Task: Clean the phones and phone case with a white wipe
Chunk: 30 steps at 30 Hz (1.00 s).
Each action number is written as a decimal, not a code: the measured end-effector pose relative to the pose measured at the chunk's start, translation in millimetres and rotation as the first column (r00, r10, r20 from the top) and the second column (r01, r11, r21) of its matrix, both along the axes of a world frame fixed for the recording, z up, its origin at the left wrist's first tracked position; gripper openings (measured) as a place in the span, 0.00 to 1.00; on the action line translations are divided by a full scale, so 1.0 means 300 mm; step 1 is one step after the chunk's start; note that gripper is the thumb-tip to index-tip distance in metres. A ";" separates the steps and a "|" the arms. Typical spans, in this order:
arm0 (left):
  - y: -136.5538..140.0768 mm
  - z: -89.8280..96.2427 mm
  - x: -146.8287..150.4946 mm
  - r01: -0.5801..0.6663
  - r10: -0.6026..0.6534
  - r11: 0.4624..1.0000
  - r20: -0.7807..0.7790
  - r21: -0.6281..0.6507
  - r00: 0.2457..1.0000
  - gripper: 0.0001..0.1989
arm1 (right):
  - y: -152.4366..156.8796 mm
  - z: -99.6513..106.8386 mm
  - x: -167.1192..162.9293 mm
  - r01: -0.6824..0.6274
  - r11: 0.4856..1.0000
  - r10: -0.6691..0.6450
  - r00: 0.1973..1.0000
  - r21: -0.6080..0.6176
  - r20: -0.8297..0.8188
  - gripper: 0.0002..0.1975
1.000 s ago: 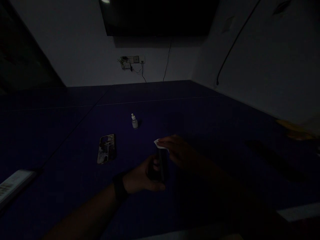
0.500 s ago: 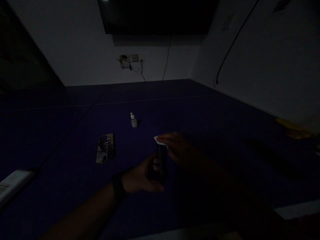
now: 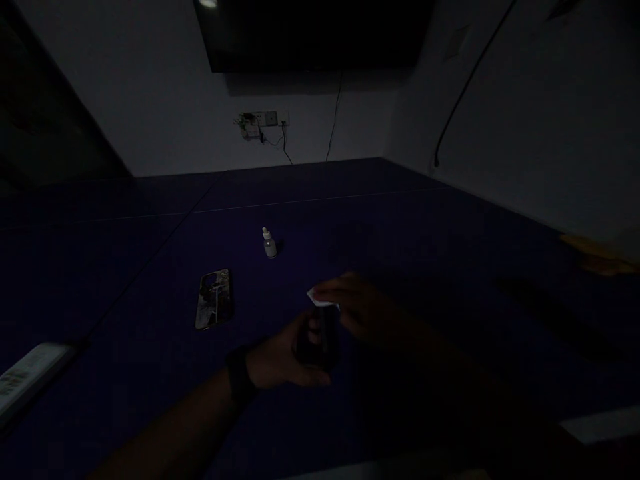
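Observation:
My left hand (image 3: 293, 353), with a dark band on its wrist, grips a dark, slab-like phone (image 3: 327, 340) by its edges, fingers around the far side and thumb near the bottom. Pressed against the phone's upper end is a white cloth (image 3: 320, 300), held under the fingers of my right hand (image 3: 353, 303). Deep shadow hides much of the phone's face and my right palm. To the left lies a patterned phone case (image 3: 215, 300) with a camera cutout. A small dropper bottle (image 3: 270, 247) with a white top stands upright beyond my hands.
All this is on a dark purple table (image 3: 150, 373). A white box-like object (image 3: 30, 377) sits at the left edge, and a yellowish item (image 3: 600, 257) lies far right. A screen (image 3: 320, 40) hangs above wall sockets (image 3: 270, 119) with cables.
My right hand has slid the white cloth a little down the phone, toward me. The left hand keeps its grip. The view has shifted slightly.

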State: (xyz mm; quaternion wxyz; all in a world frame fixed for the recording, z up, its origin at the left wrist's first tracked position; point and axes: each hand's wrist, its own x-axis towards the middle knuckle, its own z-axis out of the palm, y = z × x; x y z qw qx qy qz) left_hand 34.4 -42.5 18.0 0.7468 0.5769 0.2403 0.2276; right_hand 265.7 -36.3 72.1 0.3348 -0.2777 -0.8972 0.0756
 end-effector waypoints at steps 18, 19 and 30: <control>0.002 0.007 0.001 0.018 -0.018 1.000 -0.007 0.004 1.000 0.50 | 0.020 -0.016 0.012 0.057 0.998 -0.057 0.998 0.022 0.018 0.28; 0.001 0.006 0.001 0.017 -0.017 1.000 0.003 -0.004 1.000 0.50 | 0.028 -0.023 0.012 0.079 0.996 -0.079 0.997 0.028 0.013 0.29; 0.010 0.027 0.010 -0.081 0.080 0.997 0.071 0.007 0.994 0.40 | -0.058 0.046 0.011 -0.260 0.962 0.263 0.964 -0.086 0.024 0.24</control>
